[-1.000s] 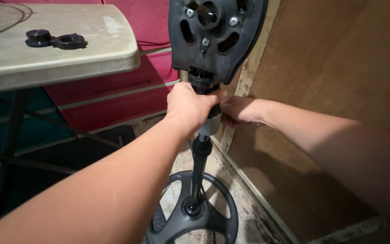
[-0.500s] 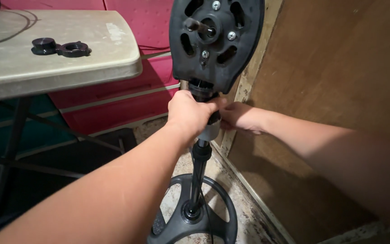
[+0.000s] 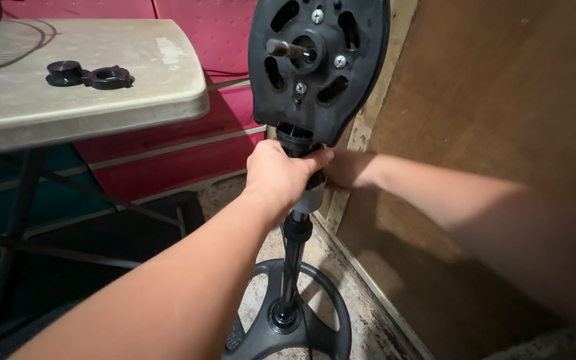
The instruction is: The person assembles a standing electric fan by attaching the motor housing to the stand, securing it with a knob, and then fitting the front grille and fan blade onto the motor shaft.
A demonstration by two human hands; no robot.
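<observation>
Right now, the left hand (image 3: 280,175) is wrapped tight around the neck of the fan stand (image 3: 296,240), just under the black motor head (image 3: 318,67). The right hand (image 3: 347,170) is at the far side of the same neck, touching it, but I cannot tell if it grips. The stand is upright on its round base (image 3: 301,327), close to the brown wall (image 3: 501,120). Two black rings (image 3: 91,73) lie on the table (image 3: 101,100) at the left, well apart from the fan. Its rounded edge hangs near the motor head.

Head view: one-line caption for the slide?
Both hands, left and right, grip the fan neck below the bare motor housing.
</observation>
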